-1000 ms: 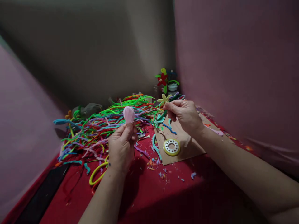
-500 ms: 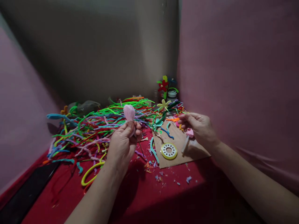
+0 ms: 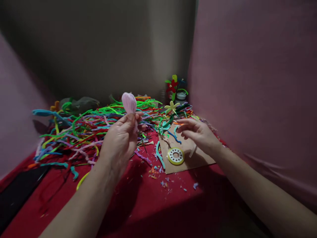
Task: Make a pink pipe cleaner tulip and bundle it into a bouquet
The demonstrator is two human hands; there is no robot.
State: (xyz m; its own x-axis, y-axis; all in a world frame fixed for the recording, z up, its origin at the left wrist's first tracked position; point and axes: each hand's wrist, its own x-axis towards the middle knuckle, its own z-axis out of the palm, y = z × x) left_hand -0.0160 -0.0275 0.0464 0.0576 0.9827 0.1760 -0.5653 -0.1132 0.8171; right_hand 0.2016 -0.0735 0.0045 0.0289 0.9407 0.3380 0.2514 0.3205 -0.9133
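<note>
My left hand [image 3: 120,140] is raised over the red cloth, its fingers closed on the stem of a pale pink pipe-cleaner petal [image 3: 129,101] that stands upright above the fingertips. Lower, over the brown cardboard sheet [image 3: 195,160], my right hand [image 3: 198,132] has its fingers stretched out to the left, near short teal and blue pipe-cleaner pieces [image 3: 173,134]. I see nothing held in it. A white stick [image 3: 192,151] pokes out from under its palm and lies on the cardboard.
A big tangle of coloured pipe cleaners [image 3: 94,127] covers the far left of the red cloth [image 3: 153,205]. A yellow-and-white ring [image 3: 175,156] lies on the cardboard. A pale yellow flower [image 3: 172,106] and a red flower [image 3: 172,86] by a white jar [image 3: 181,96] stand at the back. Pink walls close in on both sides.
My right hand dropped from near the yellow flower to the cardboard, laid down a pink-tipped white stick and reached left. My left hand lifted the pink petal higher.
</note>
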